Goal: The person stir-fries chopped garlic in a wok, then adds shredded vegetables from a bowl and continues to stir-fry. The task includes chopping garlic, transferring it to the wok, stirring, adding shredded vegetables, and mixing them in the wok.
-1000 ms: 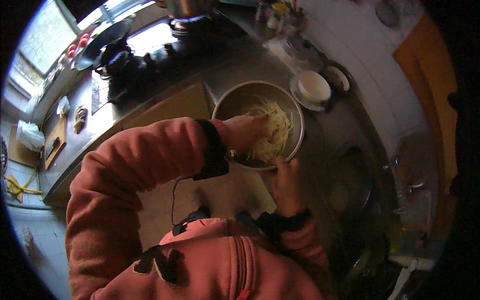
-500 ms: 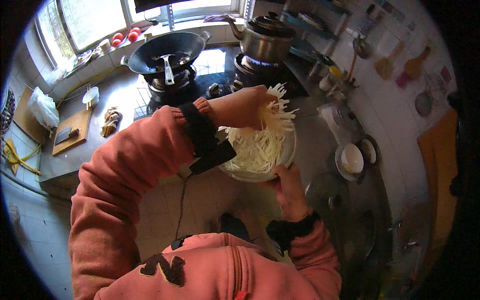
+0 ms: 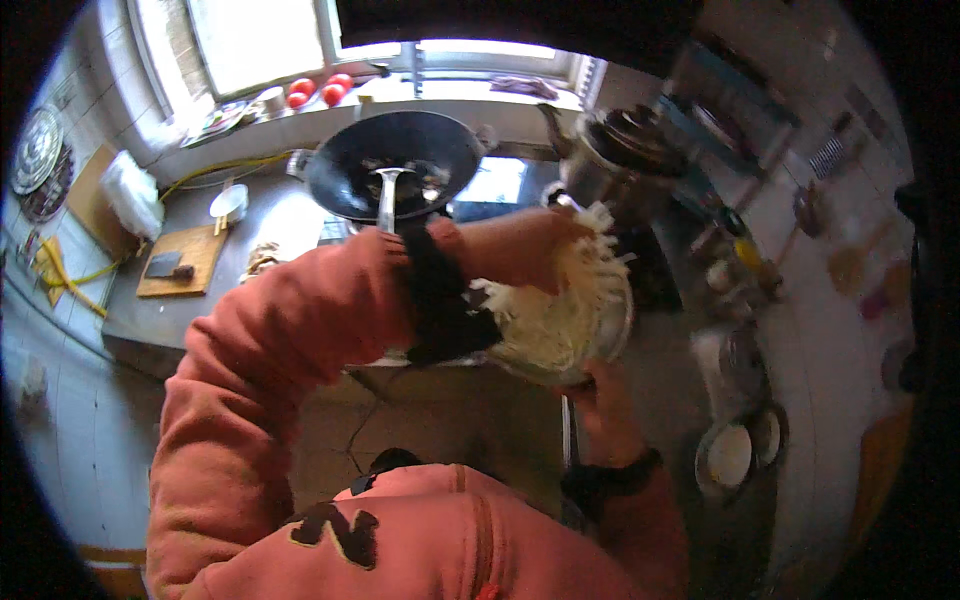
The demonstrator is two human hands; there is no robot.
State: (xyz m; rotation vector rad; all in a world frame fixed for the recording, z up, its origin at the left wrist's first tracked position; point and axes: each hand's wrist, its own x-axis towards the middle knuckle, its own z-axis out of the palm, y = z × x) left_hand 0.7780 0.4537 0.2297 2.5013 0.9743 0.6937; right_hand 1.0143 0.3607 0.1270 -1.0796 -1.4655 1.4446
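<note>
My left hand [image 3: 535, 248] is closed on a bunch of shredded white vegetable [image 3: 597, 255], held at the top of a round bowl [image 3: 622, 335]. Thin pale strips stick out past the fingers, and more of them fill the bowl. With my right hand [image 3: 608, 408] I grip the bowl's near right rim, thumb on top. The bowl is held up in front of the stove. Beyond it, a black wok [image 3: 350, 170] sits on the left burner, with a metal-handled utensil [image 3: 390, 200] and some dark bits inside.
A metal kettle [image 3: 620, 165] stands on the right burner. To the left are a cutting board [image 3: 205, 250] with a cleaver [image 3: 165, 265] and a small white bowl [image 3: 229, 204]. Tomatoes [image 3: 333, 94] rest on the windowsill. Dishes [image 3: 728, 455] are at the right.
The view has shifted, so the stove and wok appear lower and further right. The bowl has come a little closer to the wok, with both hands keeping their grip.
</note>
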